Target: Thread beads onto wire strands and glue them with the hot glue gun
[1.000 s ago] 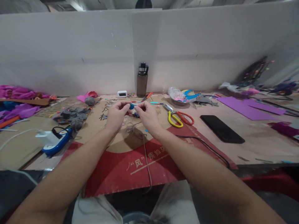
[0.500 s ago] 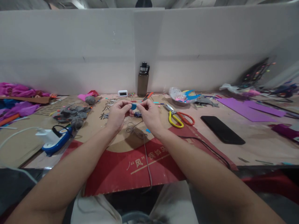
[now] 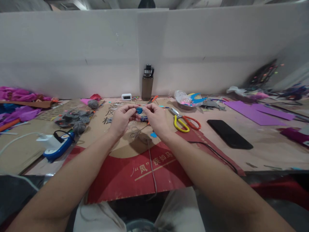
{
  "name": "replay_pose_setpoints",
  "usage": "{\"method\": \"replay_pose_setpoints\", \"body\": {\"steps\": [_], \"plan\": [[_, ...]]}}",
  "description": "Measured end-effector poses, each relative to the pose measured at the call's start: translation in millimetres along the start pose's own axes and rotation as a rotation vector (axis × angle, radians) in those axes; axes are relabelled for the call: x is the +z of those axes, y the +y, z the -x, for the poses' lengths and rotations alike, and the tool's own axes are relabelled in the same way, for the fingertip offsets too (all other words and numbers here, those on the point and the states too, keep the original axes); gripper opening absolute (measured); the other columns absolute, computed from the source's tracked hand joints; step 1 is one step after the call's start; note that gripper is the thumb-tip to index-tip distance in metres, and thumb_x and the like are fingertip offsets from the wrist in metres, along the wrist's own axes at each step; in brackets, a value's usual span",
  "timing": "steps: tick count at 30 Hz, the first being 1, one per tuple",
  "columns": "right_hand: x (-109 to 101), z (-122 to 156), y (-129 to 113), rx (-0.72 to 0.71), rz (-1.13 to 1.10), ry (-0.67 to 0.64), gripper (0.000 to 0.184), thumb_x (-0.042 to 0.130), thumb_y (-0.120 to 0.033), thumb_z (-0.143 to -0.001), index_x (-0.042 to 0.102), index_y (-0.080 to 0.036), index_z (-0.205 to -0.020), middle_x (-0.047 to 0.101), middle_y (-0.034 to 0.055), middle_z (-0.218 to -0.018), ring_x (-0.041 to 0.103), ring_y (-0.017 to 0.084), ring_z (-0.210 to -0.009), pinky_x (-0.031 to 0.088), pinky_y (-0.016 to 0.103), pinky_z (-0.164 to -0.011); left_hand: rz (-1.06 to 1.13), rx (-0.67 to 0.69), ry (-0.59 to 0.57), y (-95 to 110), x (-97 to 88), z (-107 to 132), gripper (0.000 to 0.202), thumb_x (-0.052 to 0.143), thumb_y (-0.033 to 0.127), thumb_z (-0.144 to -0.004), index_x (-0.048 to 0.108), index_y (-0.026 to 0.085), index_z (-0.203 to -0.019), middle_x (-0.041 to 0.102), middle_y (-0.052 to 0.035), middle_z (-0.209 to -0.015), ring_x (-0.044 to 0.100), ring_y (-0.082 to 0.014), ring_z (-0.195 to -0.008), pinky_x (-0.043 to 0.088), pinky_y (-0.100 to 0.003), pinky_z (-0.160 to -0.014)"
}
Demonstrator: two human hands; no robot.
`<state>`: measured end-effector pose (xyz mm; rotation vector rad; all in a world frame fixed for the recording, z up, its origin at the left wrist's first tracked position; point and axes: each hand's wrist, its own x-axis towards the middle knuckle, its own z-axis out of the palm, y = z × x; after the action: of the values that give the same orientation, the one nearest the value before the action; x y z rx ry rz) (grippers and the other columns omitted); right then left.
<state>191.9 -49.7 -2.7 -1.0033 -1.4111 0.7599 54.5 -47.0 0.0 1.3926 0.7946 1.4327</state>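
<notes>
Between my fingertips is a small blue piece (image 3: 139,110), flat-looking; its exact kind is too small to make out. My left hand (image 3: 122,118) pinches it from the left, and my right hand (image 3: 155,118) grips its other side with thumb and forefinger. Both hands are raised over a red and tan cardboard sheet (image 3: 116,174). Below them a thin grey-brown string (image 3: 152,164) lies tangled and trails to the sheet's front edge. A blue cut-out shape (image 3: 153,135) rests beside my right wrist. Just behind the fingers, a dark blue patterned thing (image 3: 144,118) is partly hidden.
Scissors (image 3: 181,120) with yellow and red handles lie right of my hand, near a black phone (image 3: 229,134). A dark bottle (image 3: 147,83) stands at the back beside a small white clock (image 3: 126,97). Left are grey scraps (image 3: 72,118) and a blue power strip (image 3: 59,149).
The blue piece has shifted slightly and shows more of its face between my fingers. My right hand has moved slightly right, uncovering more of the blue cut-out and the patterned thing.
</notes>
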Motion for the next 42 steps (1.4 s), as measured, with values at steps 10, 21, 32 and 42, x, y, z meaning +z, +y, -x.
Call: {"method": "replay_pose_setpoints", "body": {"steps": [10,21,32,42], "plan": [[0.6,3.7,-1.7,-0.081,0.027,-0.034,0.018,0.053,-0.035,-0.080,0.053,-0.020,-0.069,0.051,-0.0015,-0.064,0.041,0.011,-0.059,0.034,0.026,-0.057,-0.121,0.031,0.009,1.4,0.3,1.2,0.017,0.066,0.030,-0.072,0.063,0.014,-0.077,0.060,-0.0014,-0.061,0.055,-0.0100,-0.051,0.047,-0.025,-0.054],[-1.7,3.5,-1.9,-0.088,0.013,-0.060,0.017,0.051,-0.032,-0.079,0.050,-0.020,-0.068,0.046,-0.0030,-0.064,0.039,0.010,-0.060,0.033,0.025,-0.058,0.008,-0.116,-0.048,6.9,2.9,0.5,0.014,0.068,0.027,-0.071,0.062,0.014,-0.070,0.053,0.0006,-0.052,0.048,-0.0079,-0.046,0.040,-0.023,-0.049],[-3.0,1.0,-1.8,-0.094,0.002,-0.094,0.016,0.050,-0.029,-0.076,0.046,-0.020,-0.063,0.040,-0.0045,-0.060,0.036,0.010,-0.058,0.030,0.025,-0.057,0.053,-0.188,-0.124,3.0,-2.9,-3.5,0.012,0.067,0.026,-0.072,0.062,0.014,-0.072,0.054,0.0015,-0.051,0.048,-0.0069,-0.045,0.039,-0.019,-0.045],[-6.8,-1.1,1.5,0.000,-0.001,-0.014,0.015,0.049,-0.030,-0.077,0.045,-0.021,-0.065,0.040,-0.0045,-0.058,0.037,0.011,-0.056,0.031,0.025,-0.055,0.087,-0.266,-0.091,7.9,-6.8,-5.5,0.019,0.070,0.028,-0.071,0.068,0.012,-0.083,0.064,-0.0044,-0.070,0.057,-0.0083,-0.056,0.047,-0.021,-0.054]]}}
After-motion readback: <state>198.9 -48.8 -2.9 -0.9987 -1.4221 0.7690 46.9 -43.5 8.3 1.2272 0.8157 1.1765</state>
